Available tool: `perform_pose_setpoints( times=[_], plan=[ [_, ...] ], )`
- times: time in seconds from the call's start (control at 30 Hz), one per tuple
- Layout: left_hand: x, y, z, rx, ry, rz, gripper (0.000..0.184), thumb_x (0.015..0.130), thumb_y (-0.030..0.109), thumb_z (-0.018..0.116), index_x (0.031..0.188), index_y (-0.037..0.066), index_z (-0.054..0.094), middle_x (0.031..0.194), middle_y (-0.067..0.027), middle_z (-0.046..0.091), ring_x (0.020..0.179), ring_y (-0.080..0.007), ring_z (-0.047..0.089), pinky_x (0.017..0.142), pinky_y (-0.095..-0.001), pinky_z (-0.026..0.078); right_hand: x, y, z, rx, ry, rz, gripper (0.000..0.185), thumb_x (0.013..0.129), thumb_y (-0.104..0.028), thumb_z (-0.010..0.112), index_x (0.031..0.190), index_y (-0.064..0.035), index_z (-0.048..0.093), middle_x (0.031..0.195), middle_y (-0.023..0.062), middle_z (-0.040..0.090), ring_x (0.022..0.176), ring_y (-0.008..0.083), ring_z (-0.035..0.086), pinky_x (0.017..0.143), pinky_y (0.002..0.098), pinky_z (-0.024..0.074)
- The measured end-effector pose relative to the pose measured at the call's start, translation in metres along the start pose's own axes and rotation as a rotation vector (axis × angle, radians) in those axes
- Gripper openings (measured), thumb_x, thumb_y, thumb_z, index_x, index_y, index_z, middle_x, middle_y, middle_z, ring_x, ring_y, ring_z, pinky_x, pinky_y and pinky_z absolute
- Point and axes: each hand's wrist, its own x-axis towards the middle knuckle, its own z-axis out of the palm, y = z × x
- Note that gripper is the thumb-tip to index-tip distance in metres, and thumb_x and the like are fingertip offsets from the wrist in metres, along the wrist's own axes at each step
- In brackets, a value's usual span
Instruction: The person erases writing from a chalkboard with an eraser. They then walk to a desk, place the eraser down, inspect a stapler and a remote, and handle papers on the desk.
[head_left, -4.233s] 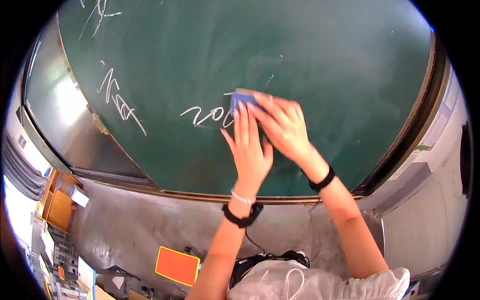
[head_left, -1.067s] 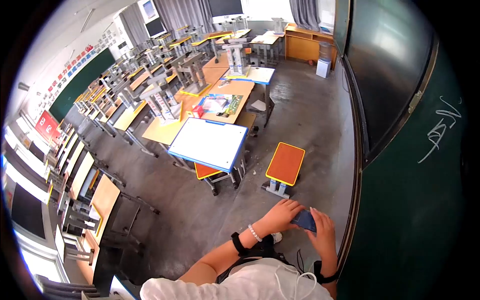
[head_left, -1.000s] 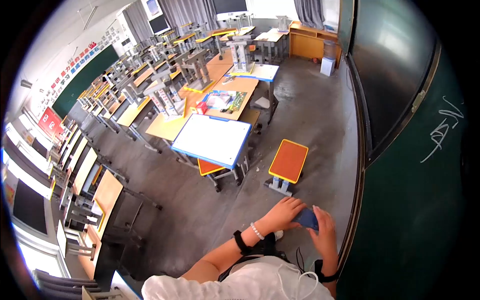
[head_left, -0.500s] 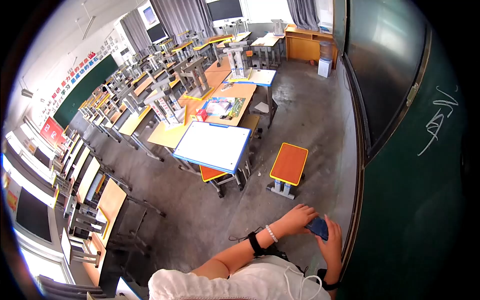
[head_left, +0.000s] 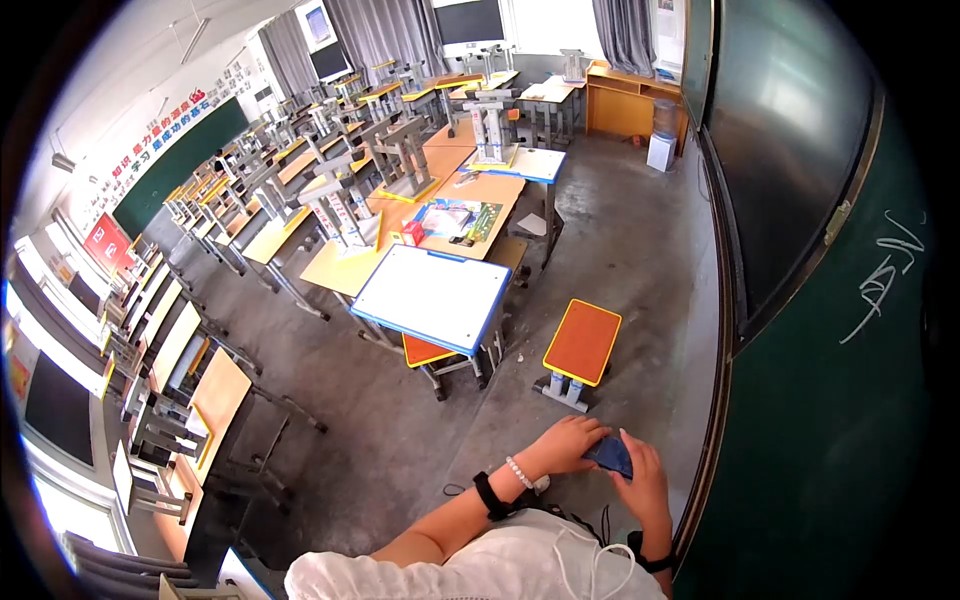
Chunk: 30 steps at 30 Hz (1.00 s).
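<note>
A dark blue block, probably a board eraser (head_left: 611, 456), is held between my two hands in front of my body, away from the board. My left hand (head_left: 568, 445), with a beaded bracelet and a black band at the wrist, grips its left end. On its other end are the fingers of my right hand (head_left: 645, 480), which also has a black wristband. To the right stands the green chalkboard (head_left: 820, 440) with white chalk writing (head_left: 880, 280) near its upper right part.
An orange stool (head_left: 582, 342) with a yellow rim stands on the floor ahead. Beyond it are a white-topped desk with blue edges (head_left: 432, 298), a red box (head_left: 411, 233) and rows of desks with upturned stools. A water dispenser (head_left: 662, 140) stands by the far wall.
Earlier both hands pressed the blue block on the chalkboard over chalk marks. Since then the view has turned left to the classroom, and the hands hold the block off the board.
</note>
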Motion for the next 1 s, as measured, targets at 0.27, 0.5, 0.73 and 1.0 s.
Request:
perform_pose_setpoints(
  times=[0.27,0.5,0.73,1.0],
  plan=[
    [-0.002,-0.005,0.007,0.006,-0.068,0.004,0.066,0.07,0.026,0.079,0.128,0.007,0.053,0.111,-0.0094,0.059,0.106,-0.0301,0.057,0.092,-0.0393,0.045,-0.005,0.001,0.006,-0.013,-0.048,0.029,0.072,0.069,-0.006,0.075,0.136,-0.0103,0.048,0.122,0.0147,0.057,0.112,0.0356,0.054,0.096,0.0439,0.0437],
    [-0.012,-0.008,0.023,-0.033,-0.072,-0.025,0.066,0.071,0.027,0.078,0.129,0.006,0.053,0.112,-0.0116,0.059,0.106,-0.0313,0.057,0.093,-0.0404,0.044,-0.01,-0.003,0.009,0.012,-0.068,0.052,0.072,0.068,-0.008,0.077,0.134,-0.0099,0.05,0.12,0.0139,0.058,0.11,0.0348,0.055,0.095,0.044,0.0447],
    [-0.009,-0.011,0.032,-0.006,-0.097,0.014,0.062,0.076,0.026,0.076,0.129,0.004,0.052,0.112,-0.014,0.059,0.104,-0.0344,0.058,0.089,-0.042,0.047,-0.016,0.003,0.014,-0.005,-0.048,0.087,0.069,0.07,-0.012,0.077,0.133,-0.009,0.051,0.121,0.0146,0.058,0.111,0.0346,0.054,0.096,0.0436,0.0441],
    [0.064,0.014,0.038,-0.053,-0.314,0.343,0.065,0.074,0.024,0.076,0.131,0.004,0.052,0.116,-0.0149,0.058,0.106,-0.0355,0.057,0.089,-0.0408,0.047,-0.06,0.006,-0.013,-0.1,0.131,0.413,0.065,0.074,-0.017,0.075,0.133,-0.007,0.051,0.123,0.0143,0.057,0.115,0.0342,0.053,0.098,0.0421,0.0431]
  ],
)
